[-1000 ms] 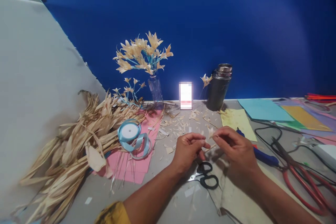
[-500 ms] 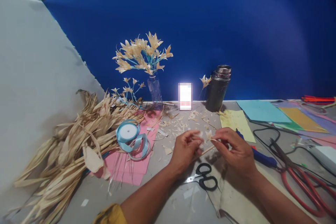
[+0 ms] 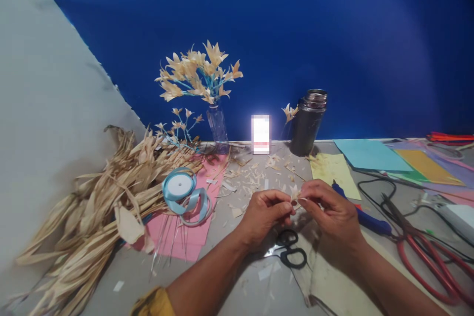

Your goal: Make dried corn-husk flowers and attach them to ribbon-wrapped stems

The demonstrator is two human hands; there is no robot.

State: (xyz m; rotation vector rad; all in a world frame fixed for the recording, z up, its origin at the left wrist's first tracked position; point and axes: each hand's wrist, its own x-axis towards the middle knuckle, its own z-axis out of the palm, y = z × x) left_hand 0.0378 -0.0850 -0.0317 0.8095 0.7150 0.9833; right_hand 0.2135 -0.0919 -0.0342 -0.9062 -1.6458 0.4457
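Between my two hands, above the middle of the table, is a small pale corn husk flower (image 3: 295,192). My right hand (image 3: 329,207) pinches it between thumb and fingers. My left hand (image 3: 268,212) is closed, thumb against fingertips, close against the flower's base; its fingers partly hide what they grip. Just below the hands lie black-handled scissors (image 3: 292,256), their blades partly under my left forearm. A blue glue gun (image 3: 374,222) rests right of my right hand.
Dried corn husks (image 3: 92,207) and a blue ribbon roll (image 3: 179,185) lie left, beside thin wires on pink paper (image 3: 185,242). Husk flowers stand in a clear bottle (image 3: 217,128). A dark flask (image 3: 309,123) is behind; red-handled shears (image 3: 425,256) and coloured sheets (image 3: 370,155) are right.
My left hand has moved right and closed in on the flower, narrowing the gap between the hands. My right hand stays nearly in place, still pinching it.
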